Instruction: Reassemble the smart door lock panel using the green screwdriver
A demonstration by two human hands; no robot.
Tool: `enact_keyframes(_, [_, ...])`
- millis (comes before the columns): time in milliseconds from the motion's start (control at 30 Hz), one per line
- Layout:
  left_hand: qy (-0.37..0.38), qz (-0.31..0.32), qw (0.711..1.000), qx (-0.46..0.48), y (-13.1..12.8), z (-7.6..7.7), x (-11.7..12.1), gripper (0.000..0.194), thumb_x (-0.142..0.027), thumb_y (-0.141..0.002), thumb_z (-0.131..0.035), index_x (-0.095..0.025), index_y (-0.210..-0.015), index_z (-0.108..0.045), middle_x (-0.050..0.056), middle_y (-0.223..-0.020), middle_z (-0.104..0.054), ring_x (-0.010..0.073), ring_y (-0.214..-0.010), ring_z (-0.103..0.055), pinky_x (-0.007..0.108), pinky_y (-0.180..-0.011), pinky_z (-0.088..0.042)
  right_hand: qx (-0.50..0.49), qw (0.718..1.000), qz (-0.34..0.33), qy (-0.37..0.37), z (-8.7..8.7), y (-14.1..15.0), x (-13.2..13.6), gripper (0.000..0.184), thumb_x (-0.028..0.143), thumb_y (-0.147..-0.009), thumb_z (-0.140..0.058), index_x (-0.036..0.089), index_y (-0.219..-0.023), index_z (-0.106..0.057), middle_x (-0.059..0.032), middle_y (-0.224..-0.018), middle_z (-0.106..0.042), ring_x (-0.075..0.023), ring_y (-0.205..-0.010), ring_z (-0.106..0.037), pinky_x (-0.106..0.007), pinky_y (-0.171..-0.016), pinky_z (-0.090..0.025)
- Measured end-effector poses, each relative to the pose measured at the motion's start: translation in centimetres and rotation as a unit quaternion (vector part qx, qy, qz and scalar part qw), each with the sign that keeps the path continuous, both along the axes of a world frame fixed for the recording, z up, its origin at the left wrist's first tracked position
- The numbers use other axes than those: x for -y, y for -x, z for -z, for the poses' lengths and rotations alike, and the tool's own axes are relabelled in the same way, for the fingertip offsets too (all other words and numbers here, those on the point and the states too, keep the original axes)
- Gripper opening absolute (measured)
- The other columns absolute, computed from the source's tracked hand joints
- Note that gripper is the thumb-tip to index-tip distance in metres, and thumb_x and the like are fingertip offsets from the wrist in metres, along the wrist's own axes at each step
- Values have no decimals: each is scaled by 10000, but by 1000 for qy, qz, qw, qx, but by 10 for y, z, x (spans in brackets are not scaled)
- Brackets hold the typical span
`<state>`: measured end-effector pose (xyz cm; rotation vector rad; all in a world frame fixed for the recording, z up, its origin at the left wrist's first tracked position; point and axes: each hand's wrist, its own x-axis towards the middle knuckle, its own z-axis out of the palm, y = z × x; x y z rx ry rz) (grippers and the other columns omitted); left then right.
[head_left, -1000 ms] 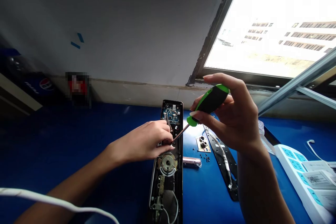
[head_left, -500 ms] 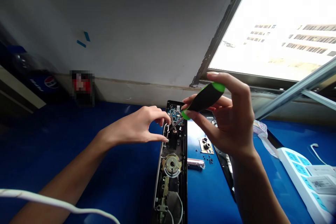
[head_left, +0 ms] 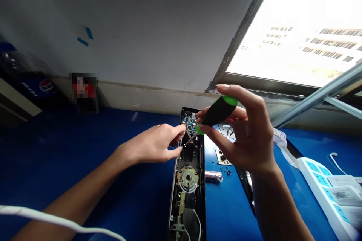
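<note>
We grip a screwdriver (head_left: 219,110) in our right hand (head_left: 243,131), tip at the door lock panel (head_left: 189,154); our left hand (head_left: 152,145) curls nearby, hold unclear. Looks like a screw-driving step; the tip needs seating squarely.

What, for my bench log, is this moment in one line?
left hand: beside circuit board | right hand: holds green-black screwdriver, tip at open lock body

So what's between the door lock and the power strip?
The head view shows a small brass plate, loose black screws and a wrapped tube between the door lock and power strip.
</note>
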<state>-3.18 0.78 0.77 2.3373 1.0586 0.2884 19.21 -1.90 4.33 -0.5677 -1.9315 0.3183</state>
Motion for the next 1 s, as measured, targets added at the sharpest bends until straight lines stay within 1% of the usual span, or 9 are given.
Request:
enact_keyframes(133, [20, 0, 1000, 3, 2, 2, -1, 159, -329, -895, -631, -218, -857, -524, -10, -756, -633, 153, -626, -529, 298, -572, -305, 15, 1000, 8, 9, 5, 6, -1, 748, 53, -844, -745, 330, -1498, -513, -64, -1416, -675, -228, -1006, -760, -405, -842, -697])
enact_keyframes(300, [28, 4, 1000, 7, 4, 2, -2, 144, -321, -897, -626, -211, -863, -539, 0, -786, -655, 163, -661, -567, 297, -598, -332, 30, 1000, 0, 8, 7, 8, -2, 757, 53, -855, -733, 338, -1515, -494, -60, -1458, -656, -216, -1004, -756, -398, -853, -690])
enact_keyframes(467, [31, 9, 999, 7, 3, 2, -2, 143, -327, -908, -618, -210, -865, -548, -1, -800, -668, 165, -667, -581, 297, -593, -340, 31, 999, 8, -4, 8, 10, -2, 725, 80, -886, -722, 346, -1519, -490, -45, -1435, -678, -212, -993, -763, -396, -863, -691])
enact_keyframes(567, [33, 8, 999, 9, 2, 3, -2, 138, -324, -909, -614, -206, -859, -563, 7, -796, -669, 173, -671, -599, 298, -591, -351, 29, 999, 1, -29, 10, 13, -3, 731, 107, -885, -752, 374, -1515, -496, -23, -1425, -682, -211, -982, -775, -379, -834, -698])
enact_keyframes(667, [29, 10, 999, 15, 2, 3, -1, 138, -315, -911, -606, -203, -838, -573, 19, -812, -678, 184, -705, -623, 301, -609, -375, 28, 998, 3, -60, 13, 16, -6, 750, 138, -875, -789, 384, -1520, -496, -20, -1400, -696, -223, -1020, -773, -372, -824, -701])
enact_keyframes(833, [37, 11, 999, 27, 4, 4, -1, 177, -339, -911, -610, -203, -807, -565, 17, -782, -669, 181, -676, -611, 296, -577, -367, 47, 991, 62, -111, 13, 17, -6, 759, 246, -843, -853, 383, -1509, -516, -39, -1276, -753, -262, -1099, -758, -395, -850, -699])
enact_keyframes(900, [41, 13, 999, 28, 5, 4, -3, 182, -361, -909, -622, -204, -832, -572, 14, -795, -674, 181, -678, -609, 294, -581, -377, 50, 993, 42, -96, 9, 16, -4, 677, 248, -907, -781, 354, -1521, -517, -56, -1310, -743, -266, -1138, -747, -415, -914, -684])
enact_keyframes(967, [48, 16, 998, 28, 7, 5, -5, 185, -381, -911, -635, -206, -878, -583, 12, -820, -686, 186, -693, -613, 294, -599, -398, 33, 998, -3, -48, 7, 16, -1, 564, 201, -990, -638, 325, -1528, -523, -71, -1388, -708, -267, -1188, -730, -450, -979, -662])
enact_keyframes(1000, [54, 17, 998, 29, 7, 5, -6, 190, -389, -912, -641, -208, -896, -586, 10, -828, -692, 188, -699, -618, 294, -606, -406, 17, 999, -25, -27, 5, 16, 0, 539, 172, -1005, -591, 320, -1521, -536, -70, -1399, -702, -266, -1198, -726, -461, -991, -656])
